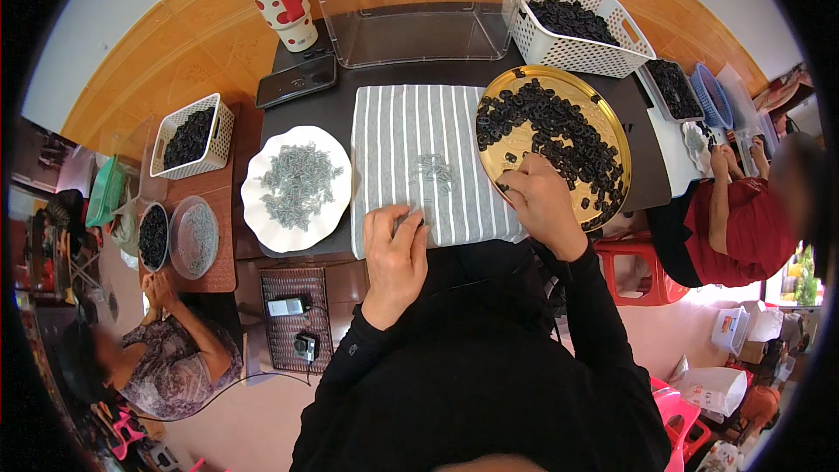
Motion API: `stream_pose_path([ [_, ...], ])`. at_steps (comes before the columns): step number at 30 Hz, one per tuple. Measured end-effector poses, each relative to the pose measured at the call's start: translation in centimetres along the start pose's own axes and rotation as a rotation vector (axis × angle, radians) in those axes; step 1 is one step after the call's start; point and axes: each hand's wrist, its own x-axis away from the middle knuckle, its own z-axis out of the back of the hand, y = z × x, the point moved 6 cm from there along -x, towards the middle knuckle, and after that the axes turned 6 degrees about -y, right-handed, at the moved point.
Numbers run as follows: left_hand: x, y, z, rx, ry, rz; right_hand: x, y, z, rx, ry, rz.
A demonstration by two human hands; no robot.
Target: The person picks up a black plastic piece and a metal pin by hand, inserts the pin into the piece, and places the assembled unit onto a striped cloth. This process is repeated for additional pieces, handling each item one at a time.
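My left hand (395, 249) rests on the near edge of a grey striped cloth (418, 135), fingers curled over a small grey piece; whether it grips it is unclear. My right hand (540, 195) reaches into the gold round tray (612, 127), fingertips pinched among the small black parts (551, 122) heaped there. A few small grey metal pieces (434, 168) lie in the middle of the cloth. To the left stands a white scalloped plate (262, 210) holding a pile of grey metal pieces (300, 182).
A clear plastic box (411, 35), a white basket of black parts (572, 26), a red-and-white jug (284, 0) and a dark phone (295, 81) sit at the far side. Other people work at left (166, 358) and right (743, 218), with more baskets and bowls.
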Motion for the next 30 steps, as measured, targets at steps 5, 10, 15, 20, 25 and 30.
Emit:
stream_pose_path([
  [5,-0.4,0.6,0.4,0.010,0.002,0.001,-0.5,0.7,-0.8,0.068,-0.089,0.014],
  [10,0.0,0.3,0.8,0.134,0.035,0.032,-0.1,-1.1,0.1,-0.125,-0.002,0.058],
  [15,0.4,0.5,-0.3,0.839,-0.080,0.282,1.2,-6.1,-0.8,-0.761,-0.047,0.171],
  [20,1.3,-0.6,-0.9,1.024,-0.027,0.337,1.2,-7.5,-3.5,-0.956,-0.040,0.119],
  [25,1.2,-2.3,1.4,0.715,0.063,0.305,-0.8,-7.1,-4.9,-0.734,-0.029,0.102],
  [30,0.8,-0.6,2.4,-0.293,0.151,-0.132,-1.9,-8.4,-5.7,-0.056,0.040,0.238],
])
